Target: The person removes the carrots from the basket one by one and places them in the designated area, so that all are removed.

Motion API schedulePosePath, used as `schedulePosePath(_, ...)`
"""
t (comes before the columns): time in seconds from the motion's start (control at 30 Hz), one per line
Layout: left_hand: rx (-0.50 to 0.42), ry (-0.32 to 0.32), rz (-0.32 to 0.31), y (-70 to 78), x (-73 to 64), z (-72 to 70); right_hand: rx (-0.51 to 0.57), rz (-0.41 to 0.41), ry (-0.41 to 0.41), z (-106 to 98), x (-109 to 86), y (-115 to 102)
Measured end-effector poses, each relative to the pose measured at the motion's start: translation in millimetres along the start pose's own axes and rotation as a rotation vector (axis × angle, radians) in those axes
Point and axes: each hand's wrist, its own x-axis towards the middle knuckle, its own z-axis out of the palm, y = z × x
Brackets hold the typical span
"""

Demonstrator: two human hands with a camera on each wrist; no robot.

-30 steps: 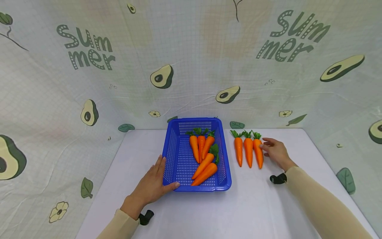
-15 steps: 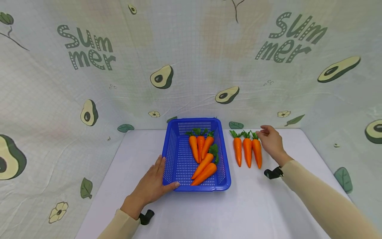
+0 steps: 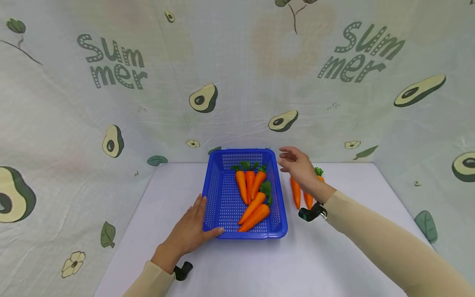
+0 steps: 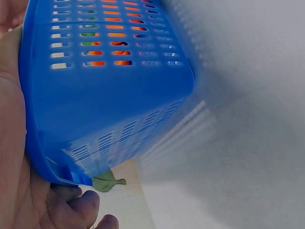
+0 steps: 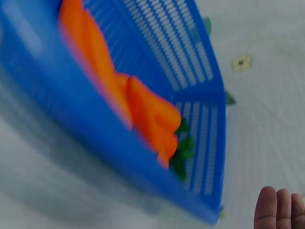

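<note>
My left hand [image 3: 187, 227] rests on the near left corner of a blue plastic basket [image 3: 245, 235], thumb on the front rim and straight fingers along the left side. Several orange carrots [image 3: 255, 216] with green tops lie in the basket's right half. Above the table, just right of the basket, my right hand [image 3: 301, 167] has relaxed fingers and holds nothing. Beneath it are three carrots [image 3: 295, 193] in a row, partly hidden by the hand and wrist. In the right wrist view, straight fingertips [image 5: 267, 210] appear beyond the basket's far corner, apart from its rim [image 5: 214, 191].
A white table [image 3: 237, 268] carries the basket and the row of carrots. Behind it hangs a pale cloth [image 3: 237, 82] printed with avocados, leaves and lettering, which also closes in both sides. A black wrist camera [image 3: 311, 212] sits on the right wrist.
My right hand has moved left from beside the rightmost carrot, past its green top, to the basket's right side, over the carrot row. The left hand and basket have stayed put.
</note>
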Motion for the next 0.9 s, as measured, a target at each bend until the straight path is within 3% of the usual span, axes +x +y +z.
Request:
schedulePosePath(0.17, -0.014, -0.005, -0.011, -1.8, -0.9, -0.3, 0.142, 0.016, -0.079, 37.1, 5.8, -19.7)
schedulePosePath(0.37, -0.014, 0.001, 0.013, -4.4, 0.0, 2.2, 0.250, 0.105, -0.157, 73.1, 13.5, -23.5)
schedulePosePath(0.6, -0.043, 0.003, -0.002, -4.4, -0.1, 2.1, 0.246, 0.237, -0.192, 101.2, 29.5, -7.7)
schedulePosePath(0.9, -0.035, 0.000, -0.022, -2.9, 0.0, 1.3, 0.221, 0.330, -0.224, 114.1, 40.2, 14.9)
